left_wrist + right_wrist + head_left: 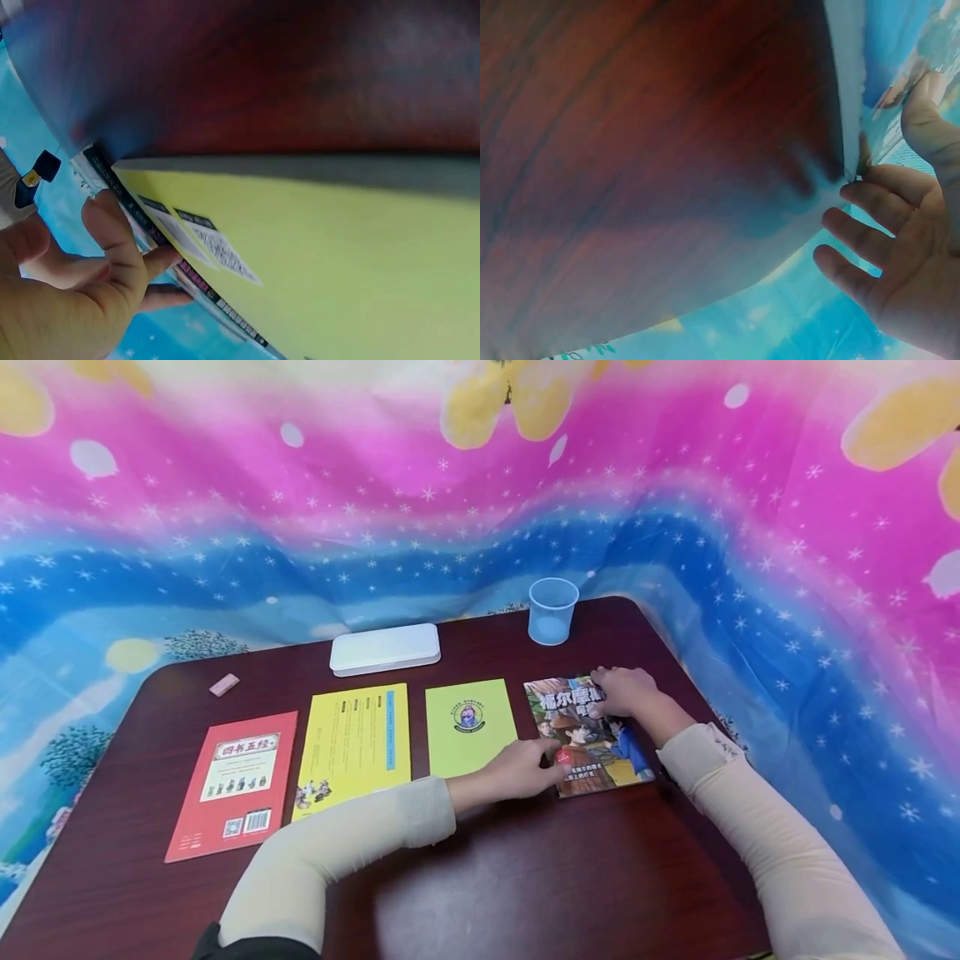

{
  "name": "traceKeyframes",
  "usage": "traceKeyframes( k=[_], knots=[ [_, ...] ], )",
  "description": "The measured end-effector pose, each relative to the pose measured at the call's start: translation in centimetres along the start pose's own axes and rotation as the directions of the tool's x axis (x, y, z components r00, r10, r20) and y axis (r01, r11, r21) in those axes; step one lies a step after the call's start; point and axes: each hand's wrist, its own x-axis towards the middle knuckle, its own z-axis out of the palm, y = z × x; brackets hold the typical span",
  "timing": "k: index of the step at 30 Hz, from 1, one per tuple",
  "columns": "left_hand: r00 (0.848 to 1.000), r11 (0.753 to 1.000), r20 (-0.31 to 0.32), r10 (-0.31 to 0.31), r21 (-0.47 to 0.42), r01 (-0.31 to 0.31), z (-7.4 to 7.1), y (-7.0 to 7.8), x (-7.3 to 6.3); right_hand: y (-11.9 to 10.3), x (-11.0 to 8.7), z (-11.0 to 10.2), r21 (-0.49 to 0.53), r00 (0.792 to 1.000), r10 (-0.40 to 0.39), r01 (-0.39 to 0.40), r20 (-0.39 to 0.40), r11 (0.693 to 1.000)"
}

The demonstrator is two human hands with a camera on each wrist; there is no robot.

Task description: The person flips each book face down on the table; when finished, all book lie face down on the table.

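An illustrated book (592, 747) with large Chinese lettering and cartoon figures on its cover lies flat at the table's right. My left hand (525, 768) is at its left edge; in the left wrist view the fingertips (166, 259) touch the dark spine (187, 277). At the far right corner, my right hand (628, 692) grips the book, thumb (922, 112) on the cover and forefinger against the edge. The right hand's other fingers are spread past the corner. Just left lies a yellow-green book (468, 727), partly behind my left hand.
Further left lie a yellow book (352, 743) and a red book (238, 781). A white case (386, 649), a translucent cup (553, 612) and a pink eraser (224, 684) stand or lie along the back. Patterned cloth (480, 485) hangs behind the dark table (540, 877).
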Motion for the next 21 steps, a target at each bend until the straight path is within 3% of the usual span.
traceKeyframes(
  k=[2,3,5,8,9,11,17,19,21],
  knots=[
    [0.998,0.987,0.008,-0.061,-0.147,0.062,0.1,0.2,0.0,0.1,-0.1,0.2,-0.005,1.000,-0.007,0.007,-0.010,1.000],
    [0.995,0.965,0.015,-0.098,-0.243,0.099,0.1,0.3,0.1,0.1,-0.1,0.3,-0.008,1.000,-0.010,0.010,-0.016,1.000],
    [0.983,0.881,0.036,-0.183,-0.439,0.180,0.1,0.7,0.1,0.1,-0.1,0.5,-0.005,1.000,-0.012,0.012,-0.024,1.000],
    [0.961,0.720,0.053,-0.270,-0.652,0.238,-0.2,1.3,0.3,0.1,0.0,0.5,-0.004,0.999,-0.013,0.013,-0.033,1.000],
    [0.956,0.678,0.051,-0.289,-0.694,0.242,-0.2,1.4,0.3,0.1,0.0,0.5,-0.004,0.999,-0.012,0.012,-0.036,1.000],
    [0.948,0.618,0.041,-0.317,-0.749,0.239,-0.3,1.4,0.3,0.2,0.0,0.4,-0.003,0.999,-0.009,0.009,-0.043,1.000],
    [0.922,0.483,-0.013,-0.388,-0.854,0.191,-0.1,1.4,0.1,0.5,-0.3,0.7,-0.002,0.998,-0.014,0.014,-0.053,1.000],
    [0.910,0.463,-0.056,-0.410,-0.872,0.156,0.0,1.6,0.0,0.6,-0.4,0.9,0.001,0.998,-0.021,0.021,-0.054,1.000],
    [0.896,0.463,-0.114,-0.430,-0.880,0.110,-0.1,1.8,-0.1,0.6,-0.4,0.9,0.002,0.997,-0.026,0.026,-0.066,1.000]
  ],
)
